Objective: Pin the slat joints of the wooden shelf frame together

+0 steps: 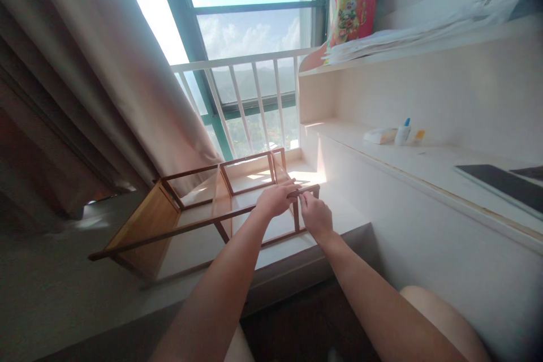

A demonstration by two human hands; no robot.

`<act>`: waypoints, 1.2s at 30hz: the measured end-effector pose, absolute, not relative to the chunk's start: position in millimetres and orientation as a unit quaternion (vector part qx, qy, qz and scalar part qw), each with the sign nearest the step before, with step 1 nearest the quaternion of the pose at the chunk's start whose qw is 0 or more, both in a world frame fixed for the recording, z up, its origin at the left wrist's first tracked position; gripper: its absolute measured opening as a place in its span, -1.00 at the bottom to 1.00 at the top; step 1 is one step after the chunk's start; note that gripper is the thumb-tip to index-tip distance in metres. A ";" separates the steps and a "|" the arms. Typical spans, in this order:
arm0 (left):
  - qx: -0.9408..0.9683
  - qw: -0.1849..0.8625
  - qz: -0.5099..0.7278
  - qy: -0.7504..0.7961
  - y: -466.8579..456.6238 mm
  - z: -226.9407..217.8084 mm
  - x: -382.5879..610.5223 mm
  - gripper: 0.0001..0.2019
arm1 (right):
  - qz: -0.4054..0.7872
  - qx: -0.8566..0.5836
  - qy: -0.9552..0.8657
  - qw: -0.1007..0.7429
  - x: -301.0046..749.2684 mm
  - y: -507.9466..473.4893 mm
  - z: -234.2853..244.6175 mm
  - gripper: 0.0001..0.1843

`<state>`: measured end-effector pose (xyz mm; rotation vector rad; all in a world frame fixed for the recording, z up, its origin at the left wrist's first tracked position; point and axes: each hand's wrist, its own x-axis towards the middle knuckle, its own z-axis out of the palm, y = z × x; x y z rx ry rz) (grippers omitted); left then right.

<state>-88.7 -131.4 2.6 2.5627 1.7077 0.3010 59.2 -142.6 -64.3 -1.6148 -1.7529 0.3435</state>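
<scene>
A brown wooden shelf rack (pixel 165 232) lies on its side on the white window ledge, its open frame facing up. Near its right end, my left hand (pixel 276 199) is closed over the upper rail, fingers pointing right. My right hand (pixel 316 215) meets it there, its fingers pinched together at the same rail. A short dark brown stretch shows between the two hands. Whatever the right fingertips hold is too small and covered to make out.
A curtain (pixel 123 68) hangs at left, beside a window with a white railing (pixel 237 90). On the right, a white counter (pixel 365 161) carries a blue-capped bottle (pixel 403 133) and a dark tablet-like slab (pixel 504 184). A red-green bag (pixel 355 5) stands on the upper shelf.
</scene>
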 end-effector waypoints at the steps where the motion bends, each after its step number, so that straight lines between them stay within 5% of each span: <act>1: 0.828 0.024 0.099 0.551 -131.0 2.2 -88.7 -0.54 | 0.110 -0.628 -0.692 0.337 59.4 -143.0 -64.3 -0.63; 8: 0.827 0.027 0.105 0.552 -130.3 1.9 -89.2 -0.58 | 0.076 -0.614 -0.714 0.327 56.9 -144.0 -64.6 -0.65; 15: 0.831 0.028 0.105 0.546 -130.6 2.5 -89.1 -0.56 | 0.229 -0.588 -0.650 0.424 59.8 -132.2 -61.5 -0.71; 26: 0.832 0.025 0.094 0.546 -132.8 5.4 -88.3 -0.53 | 0.379 -0.510 -0.555 0.537 52.7 -127.7 -79.7 -0.33; 36: 0.830 0.022 0.097 0.549 -133.1 4.7 -87.2 -0.56 | 0.182 -0.583 -0.652 0.448 60.5 -138.7 -70.5 -0.76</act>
